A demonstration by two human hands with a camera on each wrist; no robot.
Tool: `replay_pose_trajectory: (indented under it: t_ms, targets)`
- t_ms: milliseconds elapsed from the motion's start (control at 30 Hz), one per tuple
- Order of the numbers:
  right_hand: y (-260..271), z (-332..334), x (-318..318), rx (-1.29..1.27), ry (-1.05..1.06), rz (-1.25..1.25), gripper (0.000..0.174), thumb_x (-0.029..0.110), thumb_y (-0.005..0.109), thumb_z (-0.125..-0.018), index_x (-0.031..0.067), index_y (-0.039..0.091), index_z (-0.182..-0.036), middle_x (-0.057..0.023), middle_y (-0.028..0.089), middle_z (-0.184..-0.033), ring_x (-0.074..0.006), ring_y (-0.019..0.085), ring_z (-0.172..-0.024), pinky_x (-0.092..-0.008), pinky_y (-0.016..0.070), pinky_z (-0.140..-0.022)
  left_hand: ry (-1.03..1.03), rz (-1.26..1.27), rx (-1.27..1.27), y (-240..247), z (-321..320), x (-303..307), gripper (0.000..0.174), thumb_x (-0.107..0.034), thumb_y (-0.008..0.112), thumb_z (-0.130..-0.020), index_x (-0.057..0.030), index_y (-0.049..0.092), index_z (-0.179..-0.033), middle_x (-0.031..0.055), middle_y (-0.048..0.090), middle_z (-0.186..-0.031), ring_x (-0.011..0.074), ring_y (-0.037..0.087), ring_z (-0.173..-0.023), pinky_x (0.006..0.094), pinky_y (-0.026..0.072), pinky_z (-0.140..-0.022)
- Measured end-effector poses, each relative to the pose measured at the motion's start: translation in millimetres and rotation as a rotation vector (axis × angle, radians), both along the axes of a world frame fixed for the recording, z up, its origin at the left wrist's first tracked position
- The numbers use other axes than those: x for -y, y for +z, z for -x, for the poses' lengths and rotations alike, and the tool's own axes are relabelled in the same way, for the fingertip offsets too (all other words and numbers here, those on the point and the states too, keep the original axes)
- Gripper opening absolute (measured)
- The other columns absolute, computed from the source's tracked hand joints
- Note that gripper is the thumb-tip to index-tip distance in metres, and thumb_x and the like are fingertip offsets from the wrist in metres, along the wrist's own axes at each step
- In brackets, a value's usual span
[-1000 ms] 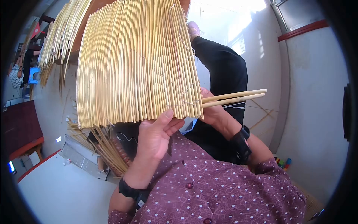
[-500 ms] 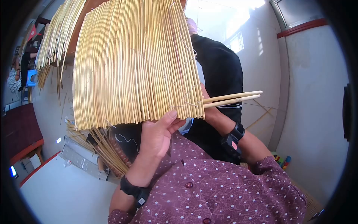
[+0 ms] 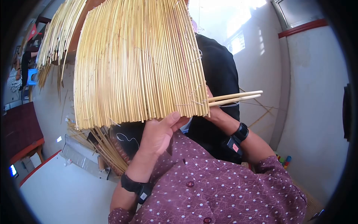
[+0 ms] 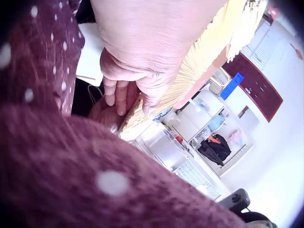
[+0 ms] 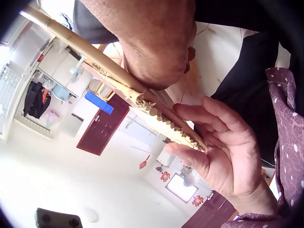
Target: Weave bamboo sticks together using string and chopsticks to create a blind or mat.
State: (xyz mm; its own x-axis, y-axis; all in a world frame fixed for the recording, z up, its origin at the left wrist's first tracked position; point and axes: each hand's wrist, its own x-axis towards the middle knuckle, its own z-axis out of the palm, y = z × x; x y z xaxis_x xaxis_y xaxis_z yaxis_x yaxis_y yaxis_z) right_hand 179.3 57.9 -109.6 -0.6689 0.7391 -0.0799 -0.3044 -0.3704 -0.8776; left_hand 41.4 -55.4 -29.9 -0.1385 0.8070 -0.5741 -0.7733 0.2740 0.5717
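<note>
A wide mat of straight yellow stalks (image 3: 134, 71), laced with thin string along its right side, fills the middle of the head view. My left hand (image 3: 156, 136) grips its near edge, thumb on top and fingers underneath. At the right edge, my right hand (image 3: 214, 112) is mostly behind the mat. In the right wrist view, the back of my right hand (image 5: 152, 42) lies close against the mat's edge; its fingers are largely hidden, so I cannot tell how they hold. Two thicker pale rods (image 3: 236, 98) stick out to the right above that wrist.
More stalks (image 3: 61, 30) lie on a brown table at the upper left. A bundle of loose stalks (image 3: 108, 149) stands at lower left beside a white tabletop (image 3: 59, 190). A white string (image 3: 128, 138) hangs near my lap. Thin sticks (image 3: 263, 115) lie on the floor at right.
The mat shifts slightly left, then back to the right, with both hands moving along with it. My left hand keeps its grip, and the right hand is now more covered by the mat.
</note>
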Motion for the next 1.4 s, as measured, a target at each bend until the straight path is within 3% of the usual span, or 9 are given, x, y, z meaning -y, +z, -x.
replay_pose_trajectory:
  t_ms: [200,400,467,767,867,933,1067,1167,1400]
  targets:
    - [19.3,-7.9,8.6,0.264,-0.167,-0.261,0.023,0.013,0.058,-0.092,0.0001,0.056,-0.111,-0.0023,0.063,-0.099,-0.0077,0.063,-0.085,-0.0222,0.0557,-0.07,-0.065,-0.084,0.089,-12.1,29.8,19.6,0.041,-0.027,0.061,-0.092,0.0034,0.053,-0.119,0.0198,0.064,-0.108,0.0331,0.064,-0.1,0.0446,0.0516,-0.09]
    - [-30.9,-9.1,3.2,0.209,-0.183,0.227,0.024,0.016,0.051,-0.096,0.0005,0.053,-0.114,-0.0038,0.063,-0.099,-0.0109,0.066,-0.085,-0.024,0.0576,-0.072,-0.208,0.036,0.032,-12.0,29.0,3.7,0.043,-0.028,0.066,-0.088,0.0062,0.058,-0.112,0.018,0.066,-0.1,0.0279,0.068,-0.089,0.037,0.0563,-0.077]
    - [-37.0,-6.9,-1.1,0.047,-0.223,0.755,0.024,0.016,0.049,-0.097,0.0006,0.053,-0.115,-0.0044,0.063,-0.1,-0.0117,0.066,-0.086,-0.0245,0.0578,-0.073,-0.238,0.088,-0.01,-10.5,26.7,-0.8,0.04,-0.027,0.067,-0.088,0.0065,0.06,-0.11,0.0173,0.067,-0.098,0.0257,0.068,-0.085,0.034,0.0571,-0.073]
    - [-35.4,-28.8,5.8,0.361,-0.091,-0.071,0.028,0.016,0.05,-0.097,0.0018,0.05,-0.12,-0.0055,0.062,-0.107,-0.0127,0.065,-0.093,-0.0253,0.0576,-0.077,-0.139,0.082,-0.053,-12.4,13.5,3.3,0.027,-0.016,0.063,-0.087,0.0054,0.062,-0.104,0.0146,0.068,-0.087,0.0223,0.068,-0.076,0.0306,0.0579,-0.066]
    - [-27.1,-24.3,5.7,0.29,-0.108,0.045,0.028,0.015,0.051,-0.096,0.0023,0.049,-0.121,-0.0049,0.062,-0.109,-0.0127,0.064,-0.095,-0.0257,0.0574,-0.078,-0.107,0.037,-0.018,-9.5,11.0,0.3,0.025,-0.014,0.061,-0.088,0.0051,0.062,-0.105,0.0154,0.068,-0.09,0.0229,0.069,-0.077,0.0316,0.0583,-0.067]
    - [-13.8,-17.7,3.6,0.148,-0.286,0.811,0.031,0.014,0.052,-0.096,0.0036,0.047,-0.124,-0.0054,0.059,-0.113,-0.013,0.062,-0.101,-0.0267,0.0562,-0.083,-0.131,0.041,-0.021,-4.3,9.9,-4.4,0.024,-0.012,0.06,-0.089,0.0052,0.061,-0.106,0.0165,0.067,-0.094,0.024,0.069,-0.079,0.0329,0.0587,-0.069]
    - [-34.0,-38.5,8.0,0.043,-0.152,0.417,0.034,0.013,0.052,-0.096,0.0053,0.043,-0.128,-0.0059,0.055,-0.118,-0.0125,0.058,-0.107,-0.0271,0.0547,-0.087,-0.179,0.07,-0.038,-2.4,10.2,-4.0,0.024,-0.01,0.061,-0.089,0.0063,0.06,-0.106,0.0173,0.067,-0.097,0.025,0.069,-0.081,0.0337,0.0587,-0.07]
    - [-16.6,-43.6,-3.2,0.529,0.056,0.057,0.037,0.013,0.054,-0.095,0.0073,0.04,-0.13,-0.0053,0.054,-0.119,-0.0116,0.056,-0.109,-0.0267,0.0537,-0.087,-0.188,0.088,-0.049,-2.7,10.3,-4.0,0.025,-0.008,0.063,-0.087,0.0073,0.06,-0.106,0.0174,0.067,-0.096,0.0251,0.068,-0.08,0.0338,0.0586,-0.071]
    - [-37.8,-35.0,5.0,0.251,-0.06,0.062,0.038,0.015,0.056,-0.094,0.0075,0.042,-0.129,-0.0041,0.055,-0.118,-0.011,0.057,-0.107,-0.0264,0.0535,-0.085,-0.118,0.109,-0.056,-0.9,6.2,-2.2,0.022,-0.009,0.065,-0.086,0.0069,0.063,-0.101,0.0159,0.068,-0.087,0.022,0.068,-0.073,0.032,0.0589,-0.065]
